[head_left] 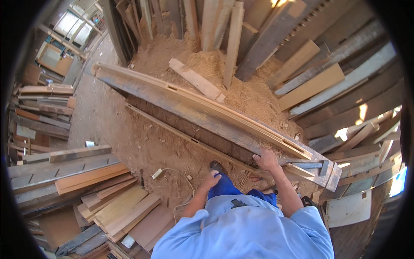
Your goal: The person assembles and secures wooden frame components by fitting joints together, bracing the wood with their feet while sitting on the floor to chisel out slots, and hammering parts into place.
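Observation:
My right hand (267, 159) rests on the near edge of a long, worn wooden workbench (215, 131), thumb spread from the fingers. Beside its wrist lies a hammer-like tool (311, 165) with a dark crosswise head. A long, pale timber piece with cut slots (207, 102) runs along the bench top. Another long slotted strip (192, 140) extends along the bench's near side, below the top. By my blue trousers, my left hand (210, 178) is closed with its fingers curled; what they hold, if anything, is hidden.
Sawdust and wood chips cover the ground (151, 142). A loose pale beam (196, 80) lies beyond the bench. Tall boards (276, 39) lean at the back and right. Stacked planks (125, 211) fill the lower left. A cable with a white socket block (157, 173) trails near my left arm.

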`<state>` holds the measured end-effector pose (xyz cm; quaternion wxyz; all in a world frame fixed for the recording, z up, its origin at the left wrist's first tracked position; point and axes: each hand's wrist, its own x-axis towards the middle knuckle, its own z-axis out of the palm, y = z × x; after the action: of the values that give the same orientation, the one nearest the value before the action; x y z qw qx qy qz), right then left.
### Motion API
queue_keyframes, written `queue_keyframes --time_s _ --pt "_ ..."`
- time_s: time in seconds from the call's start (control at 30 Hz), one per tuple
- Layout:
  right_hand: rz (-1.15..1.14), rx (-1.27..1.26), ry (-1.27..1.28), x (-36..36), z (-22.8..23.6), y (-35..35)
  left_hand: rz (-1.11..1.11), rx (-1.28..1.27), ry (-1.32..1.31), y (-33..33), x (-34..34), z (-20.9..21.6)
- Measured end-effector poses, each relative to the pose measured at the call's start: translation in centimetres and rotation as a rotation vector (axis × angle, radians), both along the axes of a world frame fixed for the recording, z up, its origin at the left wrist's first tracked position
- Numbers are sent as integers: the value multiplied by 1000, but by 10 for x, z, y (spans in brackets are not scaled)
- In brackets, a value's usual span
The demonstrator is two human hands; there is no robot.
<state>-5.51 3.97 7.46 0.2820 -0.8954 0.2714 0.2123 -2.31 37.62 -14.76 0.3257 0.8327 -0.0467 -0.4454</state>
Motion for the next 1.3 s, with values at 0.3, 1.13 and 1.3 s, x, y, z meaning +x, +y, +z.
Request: queue_keyframes --time_s 0.3,1.13,1.3 --pt "-152 -121 378 47 -91 50 471 90 -18 156 154 14" --pt "-204 -53 356 34 -113 41 664 -74 -378 67 354 31" --pt "-172 -77 400 43 -106 43 774 71 -400 46 490 -11"
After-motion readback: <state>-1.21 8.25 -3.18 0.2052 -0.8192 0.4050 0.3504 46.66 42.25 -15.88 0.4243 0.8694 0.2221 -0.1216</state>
